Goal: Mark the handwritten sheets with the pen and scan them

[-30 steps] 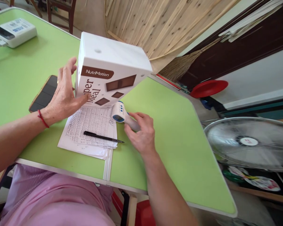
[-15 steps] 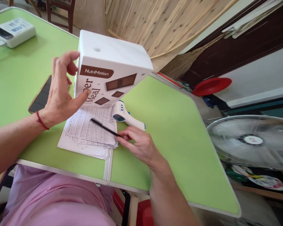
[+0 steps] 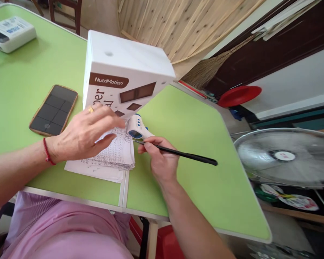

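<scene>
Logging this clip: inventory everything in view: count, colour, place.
Flat table: 1, green, centre
Tall cardboard box: 1, white-brown, centre
Handwritten paper sheets: several, white, before the box
Slim pen: 1, black, centre right
Pistol-shaped plastic device: 1, white-blue, right of the sheets
Rectangular phone: 1, black, left of the box
Boxy corded device: 1, white, far left
Slatted wooden panel: 1, tan, top
Wooden chair: 1, brown, top left
Round dish: 1, red, right
Round fan: 1, grey, far right
Other background items: uncounted, mixed, right
Cloth garment: 1, pink, bottom left
String bracelet: 1, red, centre left
Ring: 1, gold, centre left
Left hand: 1, over the sheets
Right hand: 1, holding the pen
</scene>
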The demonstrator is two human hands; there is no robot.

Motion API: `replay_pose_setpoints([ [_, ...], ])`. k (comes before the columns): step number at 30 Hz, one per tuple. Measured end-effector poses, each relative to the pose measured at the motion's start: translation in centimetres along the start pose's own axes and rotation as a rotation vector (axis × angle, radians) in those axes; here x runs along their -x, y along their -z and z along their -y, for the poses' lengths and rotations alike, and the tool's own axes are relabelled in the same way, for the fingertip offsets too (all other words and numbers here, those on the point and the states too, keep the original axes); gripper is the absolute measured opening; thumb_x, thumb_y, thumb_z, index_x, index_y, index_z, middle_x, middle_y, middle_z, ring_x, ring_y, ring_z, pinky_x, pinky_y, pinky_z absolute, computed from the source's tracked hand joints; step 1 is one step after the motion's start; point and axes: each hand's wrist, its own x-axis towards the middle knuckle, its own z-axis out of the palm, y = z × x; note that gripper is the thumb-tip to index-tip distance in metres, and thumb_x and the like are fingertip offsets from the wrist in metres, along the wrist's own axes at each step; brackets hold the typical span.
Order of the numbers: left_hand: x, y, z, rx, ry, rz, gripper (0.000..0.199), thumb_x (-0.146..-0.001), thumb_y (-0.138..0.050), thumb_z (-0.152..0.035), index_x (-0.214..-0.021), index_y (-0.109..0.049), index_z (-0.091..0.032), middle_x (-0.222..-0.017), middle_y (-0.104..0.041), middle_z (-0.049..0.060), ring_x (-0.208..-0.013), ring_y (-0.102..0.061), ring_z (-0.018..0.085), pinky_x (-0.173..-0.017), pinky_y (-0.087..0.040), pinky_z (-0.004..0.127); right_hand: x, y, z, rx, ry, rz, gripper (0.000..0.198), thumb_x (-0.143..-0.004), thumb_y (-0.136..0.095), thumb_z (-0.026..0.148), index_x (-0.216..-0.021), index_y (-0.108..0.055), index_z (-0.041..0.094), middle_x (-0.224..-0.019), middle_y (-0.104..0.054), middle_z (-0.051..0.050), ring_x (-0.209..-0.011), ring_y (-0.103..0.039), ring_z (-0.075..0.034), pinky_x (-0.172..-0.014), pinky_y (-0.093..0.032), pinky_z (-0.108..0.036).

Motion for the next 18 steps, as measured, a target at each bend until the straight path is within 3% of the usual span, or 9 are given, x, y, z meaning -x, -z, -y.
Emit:
replay_pose_setpoints([
  [3, 0.6, -1.0, 0.3, 0.062, 0.042, 0.319, 0.019, -0.096, -0.053, -0.019, -0.114, -0.059, -0.018, -0.114, -0.069, 0.010, -0.109, -0.060, 0.029, -0.095, -0.048, 0.047, -0.2, -0.7, -0.4, 0.003, -0.053, 0.031, 0.010, -0.071, -0.068, 0.029, -0.075, -0.063, 0.021, -0.058, -0.066, 0.003, -0.048, -0.061, -0.013, -0.048, -0.052, -0.027],
  [6, 1.2, -1.8, 0.5, 0.105, 0.055, 0.471, 0.027, -0.096, -0.056, -0.021, -0.122, -0.060, -0.017, -0.130, -0.066, 0.012, -0.126, -0.051, 0.035, -0.103, -0.042, 0.052, -0.3, -1.1, -0.8, 0.089, -0.039, 0.018, 0.009, -0.068, -0.067, 0.028, -0.072, -0.062, 0.022, -0.056, -0.062, 0.004, -0.045, -0.054, -0.011, -0.044, -0.045, -0.024],
  [10, 1.5, -2.1, 0.2, 0.141, 0.021, 0.551, 0.030, -0.099, -0.050, -0.020, -0.126, -0.061, -0.017, -0.143, -0.059, 0.011, -0.135, -0.043, 0.036, -0.108, -0.035, 0.055, -0.5, -1.1, -0.8, 0.222, 0.056, -0.003, 0.010, -0.070, -0.064, 0.030, -0.065, -0.059, 0.022, -0.053, -0.058, 0.005, -0.045, -0.048, -0.011, -0.045, -0.043, -0.025],
  [18, 1.7, -2.2, 0.5, 0.161, 0.023, 0.631, 0.033, -0.100, -0.048, -0.023, -0.130, -0.061, -0.018, -0.145, -0.057, 0.010, -0.136, -0.042, 0.038, -0.109, -0.031, 0.056, -0.6, -1.3, -0.8, 0.265, 0.135, 0.017, 0.012, -0.074, -0.060, 0.031, -0.064, -0.058, 0.024, -0.050, -0.055, 0.006, -0.044, -0.046, -0.011, -0.045, -0.040, -0.025],
])
